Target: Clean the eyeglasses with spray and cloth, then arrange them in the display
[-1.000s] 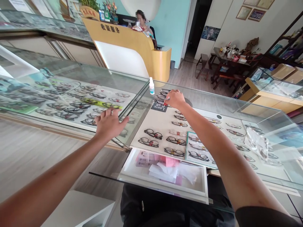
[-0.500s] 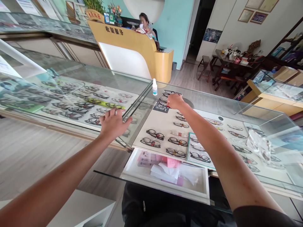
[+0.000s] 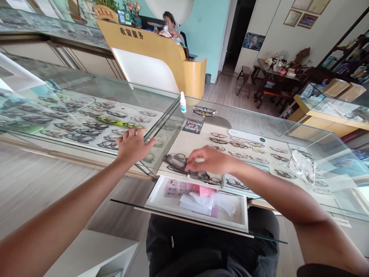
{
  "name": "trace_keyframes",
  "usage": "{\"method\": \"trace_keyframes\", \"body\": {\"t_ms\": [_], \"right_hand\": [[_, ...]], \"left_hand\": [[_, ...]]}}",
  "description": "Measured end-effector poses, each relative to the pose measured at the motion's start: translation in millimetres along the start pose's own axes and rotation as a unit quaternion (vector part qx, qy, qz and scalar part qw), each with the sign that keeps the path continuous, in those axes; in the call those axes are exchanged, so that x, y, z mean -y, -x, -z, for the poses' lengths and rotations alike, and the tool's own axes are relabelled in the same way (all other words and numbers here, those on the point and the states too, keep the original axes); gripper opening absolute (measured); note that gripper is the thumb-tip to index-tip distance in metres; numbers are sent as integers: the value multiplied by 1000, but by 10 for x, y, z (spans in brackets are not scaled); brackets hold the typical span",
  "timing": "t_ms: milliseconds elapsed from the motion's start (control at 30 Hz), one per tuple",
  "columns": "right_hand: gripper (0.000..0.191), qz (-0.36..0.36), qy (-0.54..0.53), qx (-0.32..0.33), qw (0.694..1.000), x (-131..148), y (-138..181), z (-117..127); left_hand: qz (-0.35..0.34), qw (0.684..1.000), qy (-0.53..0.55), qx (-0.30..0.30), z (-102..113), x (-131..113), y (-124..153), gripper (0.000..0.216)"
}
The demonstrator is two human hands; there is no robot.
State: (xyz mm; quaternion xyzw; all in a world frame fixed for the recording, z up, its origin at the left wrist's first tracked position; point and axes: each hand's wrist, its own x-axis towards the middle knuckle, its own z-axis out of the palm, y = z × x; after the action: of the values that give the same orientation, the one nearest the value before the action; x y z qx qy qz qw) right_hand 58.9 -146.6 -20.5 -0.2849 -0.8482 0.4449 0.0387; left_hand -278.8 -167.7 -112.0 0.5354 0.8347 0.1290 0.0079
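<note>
My right hand point(image 3: 209, 161) is low over the front left of the display case, its fingers pinched and smeared by motion. A dark, blurred pair of glasses point(image 3: 173, 162) is at its fingertips, overlapping other frames below. My left hand point(image 3: 134, 144) rests on the glass top point(image 3: 112, 86) of the left case, fingers spread, holding nothing. Two pairs of glasses point(image 3: 204, 112) lie on the glass at the far side, beside a small white spray bottle point(image 3: 183, 104). Rows of glasses point(image 3: 238, 145) are laid out inside the right case.
An open drawer point(image 3: 245, 213) with papers and pink packets juts out before my lap, under a glass edge point(image 3: 127, 204). A clear plastic bag point(image 3: 302, 167) is at the right. Beyond stands a yellow counter point(image 3: 175, 54) with a person point(image 3: 173, 29) behind it.
My right hand has come back from the glasses at the far side to the front left of the case, with dark glasses at its fingers. My left hand stays on the glass.
</note>
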Motion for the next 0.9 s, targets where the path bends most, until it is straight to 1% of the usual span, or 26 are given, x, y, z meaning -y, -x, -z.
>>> {"method": "trace_keyframes", "body": {"t_ms": [33,67,167,267,333,367,433,567,667,767,900], "right_hand": [[18,-12,-38,23,999,16,145,-139],[16,-24,-57,33,998,17,270,-276],[17,-61,-38,25,997,-62,518,-651],[17,-79,-5,18,997,-245,597,-957],[14,-55,19,6,998,-412,573,-1140],[12,-39,37,-10,998,-504,539,-1227],[8,-16,91,-53,994,-689,422,-1387],[9,-14,141,-117,983,-986,19,-1603],[15,-1,173,-164,971,-1125,-356,-1671],[19,12,196,-197,961,-1226,-694,-1714],[23,19,222,-227,948,-1355,-1013,-1752]], "left_hand": [[-1,1000,-1,-1,7,-8,7,81],[-1,1000,-4,2,15,-17,15,81],[-1,1000,-13,16,42,-36,31,81],[-5,1000,-17,15,54,-42,31,80],[-5,1000,-18,15,57,-45,29,80],[-5,1000,-18,17,58,-47,30,80],[-4,1000,-17,20,63,-56,35,79],[-5,1000,-14,15,78,-75,58,77],[-5,1000,-16,10,69,-63,64,76],[-13,1000,-20,1,37,-21,50,76],[-11,1000,-25,-9,-12,35,24,76]]}}
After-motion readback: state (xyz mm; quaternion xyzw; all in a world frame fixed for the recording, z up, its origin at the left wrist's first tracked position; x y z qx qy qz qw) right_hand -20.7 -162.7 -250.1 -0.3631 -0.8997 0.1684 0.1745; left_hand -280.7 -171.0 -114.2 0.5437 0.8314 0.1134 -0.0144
